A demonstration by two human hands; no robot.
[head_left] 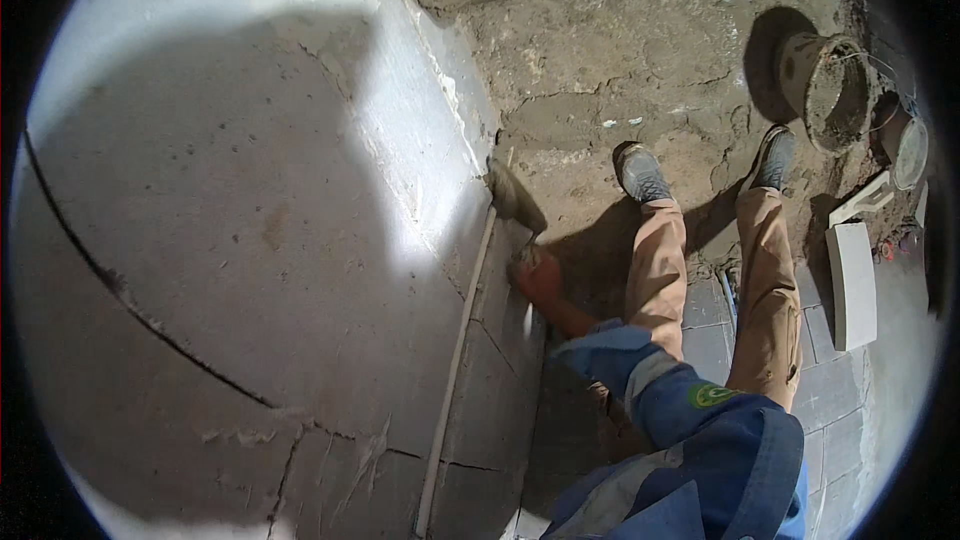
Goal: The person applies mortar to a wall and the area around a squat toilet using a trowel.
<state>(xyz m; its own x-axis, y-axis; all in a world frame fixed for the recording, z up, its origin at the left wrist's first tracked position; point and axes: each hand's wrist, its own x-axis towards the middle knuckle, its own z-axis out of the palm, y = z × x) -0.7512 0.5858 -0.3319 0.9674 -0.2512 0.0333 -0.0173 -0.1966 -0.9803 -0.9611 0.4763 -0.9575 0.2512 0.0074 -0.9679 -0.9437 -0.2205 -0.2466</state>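
My right hand [540, 280] reaches across to the left on a blue-sleeved arm. Its fingers are closed round what looks like a trowel [533, 242], whose handle is mostly covered by the hand. A dark, rounded grey shape [512, 198] lies just beyond the fist, against the foot of the wall; I cannot tell whether it is the blade or mortar. Close beside the hand is the tiled lower wall [490, 330]. A long thin strip [458, 360] runs along that wall. My left hand does not show.
Rough mortar floor [600, 50] spreads ahead of my feet. At the right stand a mortar-crusted bucket [840, 95] and a smaller bucket [908, 150]. Nearby lie a pale handled float [862, 198] and a white block [852, 285]. Grey tiles [835, 390] cover the floor nearer me.
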